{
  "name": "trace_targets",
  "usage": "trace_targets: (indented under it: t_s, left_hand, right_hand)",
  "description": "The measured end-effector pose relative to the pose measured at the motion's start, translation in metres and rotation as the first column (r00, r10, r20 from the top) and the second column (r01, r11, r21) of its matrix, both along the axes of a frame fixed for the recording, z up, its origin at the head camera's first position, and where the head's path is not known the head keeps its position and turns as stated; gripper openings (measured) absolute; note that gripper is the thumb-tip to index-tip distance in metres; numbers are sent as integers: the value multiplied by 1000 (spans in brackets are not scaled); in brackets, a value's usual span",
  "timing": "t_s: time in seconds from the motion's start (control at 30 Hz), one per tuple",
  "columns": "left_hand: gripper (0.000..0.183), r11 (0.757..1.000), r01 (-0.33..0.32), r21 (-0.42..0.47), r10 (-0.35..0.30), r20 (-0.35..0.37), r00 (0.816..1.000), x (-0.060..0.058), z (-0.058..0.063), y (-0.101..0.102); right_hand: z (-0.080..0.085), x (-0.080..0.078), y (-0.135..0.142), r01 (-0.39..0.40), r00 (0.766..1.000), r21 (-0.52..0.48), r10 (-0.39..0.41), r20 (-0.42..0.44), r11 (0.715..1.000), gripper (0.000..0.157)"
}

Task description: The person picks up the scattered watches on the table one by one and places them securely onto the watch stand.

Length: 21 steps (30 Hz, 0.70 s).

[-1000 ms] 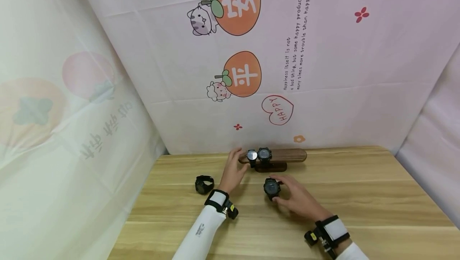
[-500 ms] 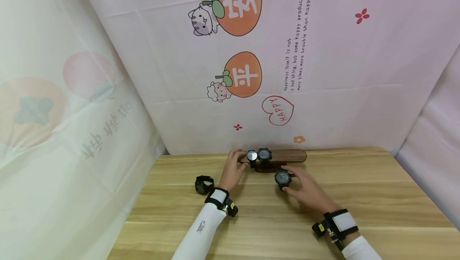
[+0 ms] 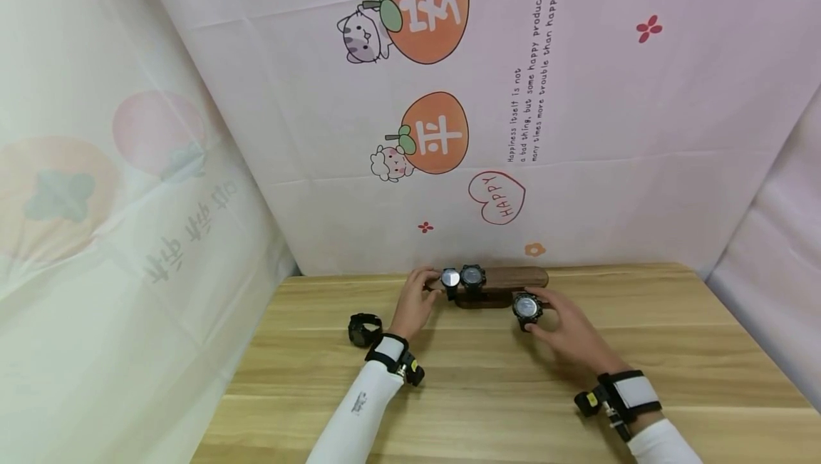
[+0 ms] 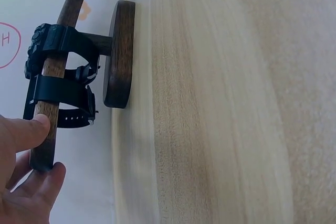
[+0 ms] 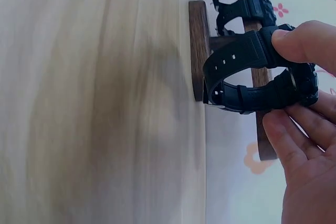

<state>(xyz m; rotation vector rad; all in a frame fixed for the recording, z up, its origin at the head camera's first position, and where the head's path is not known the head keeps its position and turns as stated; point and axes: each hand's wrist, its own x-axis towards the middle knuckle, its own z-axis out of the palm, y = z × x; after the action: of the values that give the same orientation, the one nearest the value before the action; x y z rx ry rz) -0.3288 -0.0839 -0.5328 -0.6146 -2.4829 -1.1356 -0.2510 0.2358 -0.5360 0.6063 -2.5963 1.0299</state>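
Observation:
My left hand (image 3: 413,305) pinches the left end of a dark wooden watch stand's bar (image 3: 519,277), thumb on one side and fingers on the other in the left wrist view. Two black watches hang side by side on that bar: a light-faced watch (image 3: 450,278) near my left hand and a chunky dark-faced watch (image 3: 473,276) beside it. My right hand (image 3: 571,330) grips a third black watch (image 3: 527,306) by the edges of its case, in front of the bar's right part. Its strap (image 5: 236,59) is closed into a loop and overlaps the bar in the right wrist view.
Another black watch (image 3: 364,330) lies on the wooden table (image 3: 462,407), left of my left wrist. The stand's base (image 4: 122,56) rests near the table's back edge. Behind it hangs a printed white cloth (image 3: 596,186), with more cloth at both sides.
My right hand has carried its watch to the right and back, from the table's middle to the stand's right part. My left hand has stayed at the bar's left end.

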Motion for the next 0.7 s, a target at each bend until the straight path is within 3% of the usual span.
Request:
trace_targets:
  t_s: [0.4, 0.7]
  left_hand:
    - [29, 1000, 0, -16, 0, -13, 1000, -2, 0, -1]
    - [30, 1000, 9, -14, -9, 20, 1000, 1, 2, -1]
  right_hand:
    - [1, -7, 17, 24, 1000, -2, -25, -3, 1000, 75]
    - [-2, -12, 29, 40, 999, -5, -40, -14, 999, 77]
